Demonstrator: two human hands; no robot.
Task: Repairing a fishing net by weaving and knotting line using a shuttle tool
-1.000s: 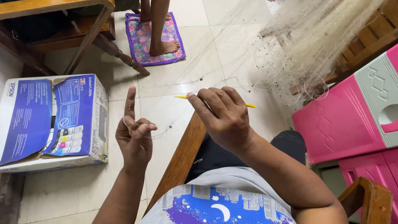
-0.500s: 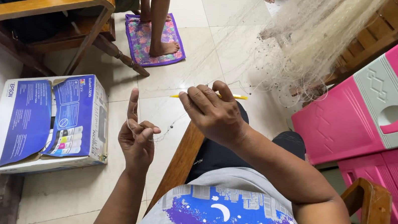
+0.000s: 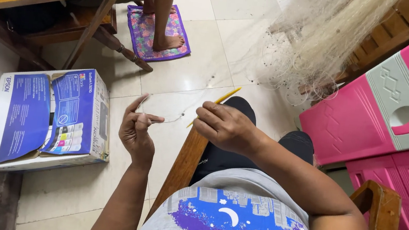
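**Fine line pinched between two hands over the tiled floor**

The left hand (image 3: 137, 132) was raised, its fingers (image 3: 151, 119) pinching a thin pale line (image 3: 175, 119), forefinger pointing up. That line ran across to the right hand (image 3: 223, 128), whose fingers were curled shut around a slim yellow netting needle (image 3: 219, 103). Both were just right of the blue printer box (image 3: 48, 116). The line looked light, limp and slippery, best gripped near its end. The white fishing net (image 3: 318, 35) hung well beyond the box.

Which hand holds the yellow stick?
The right hand: it grips the yellow stick, whose tip pokes out above the fingers. The left hand holds no stick; it only pinches fine thread, index finger raised.
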